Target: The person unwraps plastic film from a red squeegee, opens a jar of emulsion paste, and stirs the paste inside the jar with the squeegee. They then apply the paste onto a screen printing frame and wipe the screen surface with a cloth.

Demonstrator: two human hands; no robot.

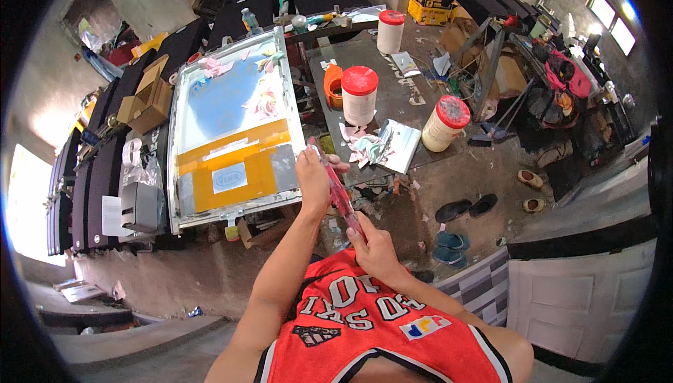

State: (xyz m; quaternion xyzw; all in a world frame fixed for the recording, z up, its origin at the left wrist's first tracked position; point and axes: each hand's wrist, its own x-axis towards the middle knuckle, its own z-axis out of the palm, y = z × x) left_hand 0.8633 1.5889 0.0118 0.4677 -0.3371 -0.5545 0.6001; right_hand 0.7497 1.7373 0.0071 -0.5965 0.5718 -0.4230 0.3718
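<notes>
A long, narrow, pink-stained tool point(339, 193), like a squeegee or scraper, is held between both hands over the floor. My left hand point(313, 172) grips its far end, close to the lower right corner of a metal-framed printing screen point(231, 127). My right hand point(373, 246) holds the near end, just above my red jersey. The screen lies flat, with a blue mesh area at the far part, orange-yellow tape across the near part, and pink smears near its top.
A dark worktable point(392, 102) to the right carries three white tubs with red lids point(359, 93), an orange tape roll point(333, 85) and crumpled rags. Cardboard boxes point(146, 99) and black panels line the left. Sandals point(466, 209) lie on the floor at right.
</notes>
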